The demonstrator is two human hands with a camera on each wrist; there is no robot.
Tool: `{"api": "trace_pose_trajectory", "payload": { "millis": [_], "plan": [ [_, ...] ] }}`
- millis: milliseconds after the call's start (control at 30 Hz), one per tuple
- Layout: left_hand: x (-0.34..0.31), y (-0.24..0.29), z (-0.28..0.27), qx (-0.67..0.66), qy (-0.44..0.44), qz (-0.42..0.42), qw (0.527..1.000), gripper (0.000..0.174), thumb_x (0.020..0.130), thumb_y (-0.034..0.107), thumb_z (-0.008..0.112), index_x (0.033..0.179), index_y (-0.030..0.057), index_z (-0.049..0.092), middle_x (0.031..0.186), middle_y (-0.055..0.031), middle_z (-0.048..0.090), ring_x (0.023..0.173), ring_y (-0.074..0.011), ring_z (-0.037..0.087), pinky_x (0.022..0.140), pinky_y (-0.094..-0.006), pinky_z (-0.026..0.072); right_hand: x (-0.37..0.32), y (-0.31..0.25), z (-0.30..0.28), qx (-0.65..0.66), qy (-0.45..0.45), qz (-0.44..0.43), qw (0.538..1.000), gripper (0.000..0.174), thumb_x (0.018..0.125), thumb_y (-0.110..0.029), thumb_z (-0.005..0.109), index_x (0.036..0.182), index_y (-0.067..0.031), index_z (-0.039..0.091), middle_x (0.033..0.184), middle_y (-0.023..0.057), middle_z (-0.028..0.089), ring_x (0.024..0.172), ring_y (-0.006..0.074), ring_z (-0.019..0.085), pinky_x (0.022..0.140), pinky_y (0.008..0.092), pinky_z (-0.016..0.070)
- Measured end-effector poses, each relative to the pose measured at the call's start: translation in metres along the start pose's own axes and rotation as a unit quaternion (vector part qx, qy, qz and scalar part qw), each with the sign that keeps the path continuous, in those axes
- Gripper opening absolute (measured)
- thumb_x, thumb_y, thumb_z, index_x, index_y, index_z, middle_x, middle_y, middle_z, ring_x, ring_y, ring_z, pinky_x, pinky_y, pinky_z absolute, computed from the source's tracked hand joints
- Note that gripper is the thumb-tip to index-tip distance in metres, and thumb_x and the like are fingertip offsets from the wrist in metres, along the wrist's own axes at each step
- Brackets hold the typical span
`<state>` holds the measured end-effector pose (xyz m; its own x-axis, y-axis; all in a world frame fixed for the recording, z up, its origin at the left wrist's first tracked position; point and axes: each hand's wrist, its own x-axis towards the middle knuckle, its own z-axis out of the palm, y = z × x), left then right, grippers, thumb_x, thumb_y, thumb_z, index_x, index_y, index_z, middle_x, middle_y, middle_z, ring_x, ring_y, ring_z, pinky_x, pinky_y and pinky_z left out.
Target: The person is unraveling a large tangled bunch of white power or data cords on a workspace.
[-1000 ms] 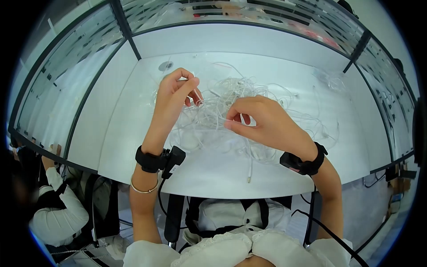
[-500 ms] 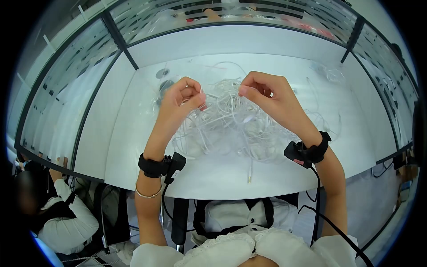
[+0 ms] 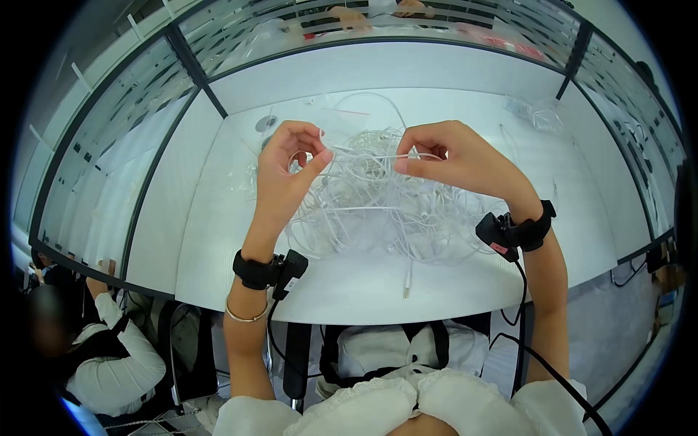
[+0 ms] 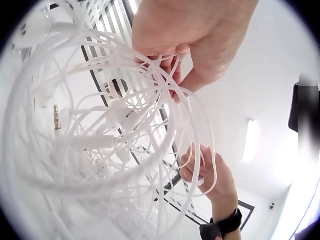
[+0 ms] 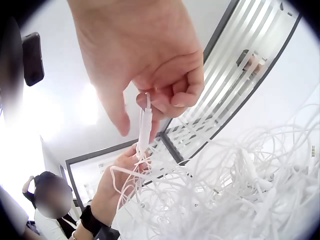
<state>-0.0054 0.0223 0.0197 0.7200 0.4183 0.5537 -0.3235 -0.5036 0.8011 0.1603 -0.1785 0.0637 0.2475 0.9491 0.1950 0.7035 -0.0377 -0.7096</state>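
A tangled heap of white earphone cables (image 3: 385, 196) lies on the white table. Over its left side, my left hand (image 3: 280, 171) pinches a strand between thumb and fingers; loops spread from those fingertips in the left wrist view. Across the heap, my right hand (image 3: 465, 161) holds an earphone cable with curled fingers, the cable stretching toward the left hand. A white stick-like connector (image 5: 145, 132) hangs just below the right fingers in the right wrist view. An earbud (image 4: 37, 29) and a gold-tipped plug (image 4: 56, 117) show among the loops in the left wrist view.
One cable's plug (image 3: 406, 293) points toward the front table edge. Clear plastic wrap (image 3: 534, 114) lies at the back right. White partitions with striped glass (image 3: 371, 65) enclose the table. Another person (image 3: 109, 349) sits at the left, beyond the partition.
My right hand has moved back and to the right from the front of the heap. A cable now runs between both hands. The left hand has shifted only slightly.
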Motion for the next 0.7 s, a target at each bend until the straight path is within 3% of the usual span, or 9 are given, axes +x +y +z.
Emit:
{"api": "trace_pose_trajectory", "payload": {
  "millis": [67,100,200,233,333,433,533,567,700],
  "plan": [
    [0.0,-0.001,0.001,-0.016,0.011,0.008,1.0,0.024,0.081,0.005,0.068,0.101,0.0062,0.056,0.085,0.0006,0.06,0.076,-0.0059,0.056,0.065,-0.0205,0.0371,-0.002,-0.01,0.002,-0.033,-0.008,0.012,0.999,0.026,0.085,-0.029,0.067,0.091,-0.0045,0.062,0.055,-0.0046,0.031,0.052,0.0066,0.031,0.05,0.0246,0.0273],
    [0.0,-0.001,0.001,-0.029,0.02,0.001,0.999,0.024,0.081,0.005,0.068,0.102,0.0057,0.056,0.085,0.0004,0.059,0.076,-0.0061,0.056,0.065,-0.0203,0.0374,-0.002,-0.01,0.001,-0.094,-0.029,0.032,0.995,0.038,0.079,-0.034,0.071,0.104,-0.0077,0.059,0.064,0.0022,0.048,0.059,0.0144,0.047,0.055,0.0303,0.0378],
    [-0.002,0.002,0.001,-0.069,0.042,-0.027,0.996,0.024,0.081,0.003,0.066,0.102,0.004,0.057,0.086,-0.0004,0.057,0.075,-0.0069,0.055,0.065,-0.0204,0.0384,-0.007,-0.012,0.011,-0.118,0.033,-0.061,0.991,0.053,0.074,-0.029,0.075,0.116,-0.0098,0.05,0.085,0.0088,0.058,0.079,0.0231,0.058,0.068,0.0343,0.0463],
    [-0.002,0.005,0.001,-0.083,0.047,-0.04,0.995,0.023,0.081,0.002,0.066,0.103,0.0034,0.057,0.086,-0.0006,0.056,0.075,-0.0074,0.055,0.066,-0.0208,0.039,-0.006,-0.016,0.011,-0.118,0.003,-0.04,0.992,0.062,0.07,-0.019,0.077,0.122,-0.0111,0.045,0.107,0.0127,0.058,0.099,0.0313,0.057,0.082,0.0375,0.0473],
    [-0.001,0.005,-0.001,-0.109,0.057,-0.076,0.99,0.022,0.081,0.002,0.063,0.102,0.0022,0.057,0.086,-0.0011,0.054,0.072,-0.0089,0.055,0.067,-0.0222,0.0406,-0.001,-0.002,0.025,-0.128,0.086,-0.173,0.973,0.057,0.07,-0.008,0.073,0.121,-0.0125,0.047,0.107,0.0096,0.056,0.097,0.0299,0.056,0.082,0.036,0.0463],
    [0.0,0.002,-0.005,-0.133,0.055,-0.121,0.982,0.021,0.081,0.004,0.059,0.102,0.0013,0.057,0.085,-0.0016,0.053,0.07,-0.0102,0.054,0.068,-0.0236,0.0418,0.002,-0.005,0.028,-0.217,0.088,-0.187,0.954,0.053,0.07,0.0,0.068,0.118,-0.0138,0.049,0.107,0.0071,0.054,0.094,0.028,0.055,0.081,0.0357,0.0457],
    [0.002,-0.002,-0.006,-0.168,0.062,-0.158,0.971,0.02,0.082,0.005,0.057,0.102,0.0008,0.057,0.085,-0.0019,0.053,0.068,-0.0109,0.054,0.067,-0.024,0.042,0.007,0.0,0.037,-0.236,0.14,-0.266,0.924,0.047,0.071,0.001,0.066,0.114,-0.0141,0.053,0.102,0.0054,0.052,0.089,0.0248,0.055,0.078,0.0355,0.0459],
    [0.002,-0.004,-0.006,-0.181,0.067,-0.168,0.967,0.02,0.083,0.005,0.057,0.102,0.0006,0.057,0.085,-0.0019,0.053,0.067,-0.011,0.054,0.067,-0.024,0.0419,0.008,-0.002,0.041,-0.24,0.153,-0.286,0.915,0.034,0.072,-0.002,0.065,0.103,-0.0126,0.058,0.096,0.004,0.053,0.086,0.0225,0.055,0.076,0.0341,0.0456],
    [0.003,-0.012,-0.009,-0.208,0.073,-0.185,0.958,0.02,0.083,0.005,0.056,0.102,0.0,0.057,0.083,-0.0013,0.052,0.067,-0.0114,0.054,0.066,-0.0235,0.0416,0.006,0.005,0.049,-0.3,0.04,-0.291,0.907,0.015,0.074,-0.006,0.063,0.089,-0.0089,0.06,0.089,0.0024,0.054,0.084,0.0186,0.055,0.074,0.0306,0.0444]
  ]
}}
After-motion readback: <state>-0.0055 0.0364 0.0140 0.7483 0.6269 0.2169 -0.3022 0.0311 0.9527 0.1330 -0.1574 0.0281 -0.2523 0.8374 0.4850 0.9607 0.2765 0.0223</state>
